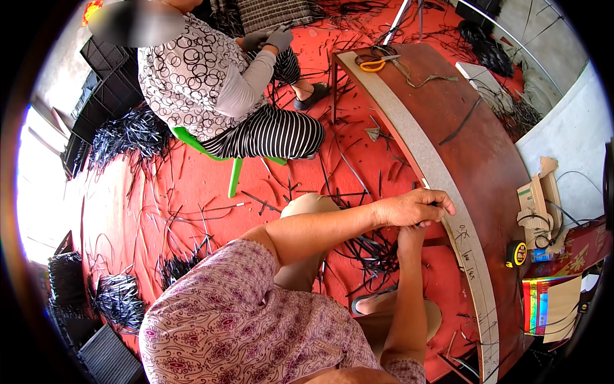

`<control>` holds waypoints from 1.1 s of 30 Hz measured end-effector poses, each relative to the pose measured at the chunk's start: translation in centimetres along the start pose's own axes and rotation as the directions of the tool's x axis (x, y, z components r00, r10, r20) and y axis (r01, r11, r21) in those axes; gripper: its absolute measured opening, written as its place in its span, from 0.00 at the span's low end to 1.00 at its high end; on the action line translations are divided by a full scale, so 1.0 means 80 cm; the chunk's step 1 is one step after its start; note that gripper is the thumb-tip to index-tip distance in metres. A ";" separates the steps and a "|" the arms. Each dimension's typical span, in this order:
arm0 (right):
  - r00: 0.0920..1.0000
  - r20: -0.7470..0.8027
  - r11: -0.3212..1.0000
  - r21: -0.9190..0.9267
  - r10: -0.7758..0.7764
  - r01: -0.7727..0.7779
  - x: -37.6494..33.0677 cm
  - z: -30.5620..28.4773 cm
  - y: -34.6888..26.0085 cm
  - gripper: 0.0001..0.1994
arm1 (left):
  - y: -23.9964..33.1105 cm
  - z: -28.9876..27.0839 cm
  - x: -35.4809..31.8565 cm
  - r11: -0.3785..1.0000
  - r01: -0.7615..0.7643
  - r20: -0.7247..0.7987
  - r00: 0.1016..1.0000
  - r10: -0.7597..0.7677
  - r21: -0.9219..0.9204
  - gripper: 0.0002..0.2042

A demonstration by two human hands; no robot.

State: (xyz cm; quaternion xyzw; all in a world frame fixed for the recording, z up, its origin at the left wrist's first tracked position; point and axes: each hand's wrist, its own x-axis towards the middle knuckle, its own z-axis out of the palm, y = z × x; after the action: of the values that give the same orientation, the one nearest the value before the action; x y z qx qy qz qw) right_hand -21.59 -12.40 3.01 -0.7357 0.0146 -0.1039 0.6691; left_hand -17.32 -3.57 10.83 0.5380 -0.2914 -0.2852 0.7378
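Observation:
My left hand (417, 207) reaches across from the left, with its fingers curled around a thin black strip that barely shows. Close against it from below is my right hand (411, 235); its fingers are closed and partly hidden by the left hand, so what they hold cannot be made out. Both hands meet at the near edge of a long brown table (467, 141). Along that edge runs a pale board (470, 259) with handwritten marks. Beneath the hands, a tangle of black strips (371, 253) lies on the red floor.
Orange-handled scissors (373, 66) lie on the table's far end, a yellow tape measure (515, 254) and torn cardboard (537, 205) at its right. At upper left, a person (211, 83) with grey gloves sits on a green stool (235, 176). Bundles of black strips (120, 301) lie at left.

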 end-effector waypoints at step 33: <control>1.000 -0.006 0.998 0.063 0.000 0.001 0.000 0.001 -0.011 0.17 | -0.008 0.000 0.006 0.999 -0.012 -0.039 0.999 0.011 -0.030 0.10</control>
State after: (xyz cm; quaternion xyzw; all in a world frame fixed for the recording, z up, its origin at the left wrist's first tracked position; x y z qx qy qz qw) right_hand -21.71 -12.20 3.86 -0.7141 0.0133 -0.1068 0.6918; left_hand -17.05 -4.05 10.30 0.5306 -0.2758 -0.2748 0.7529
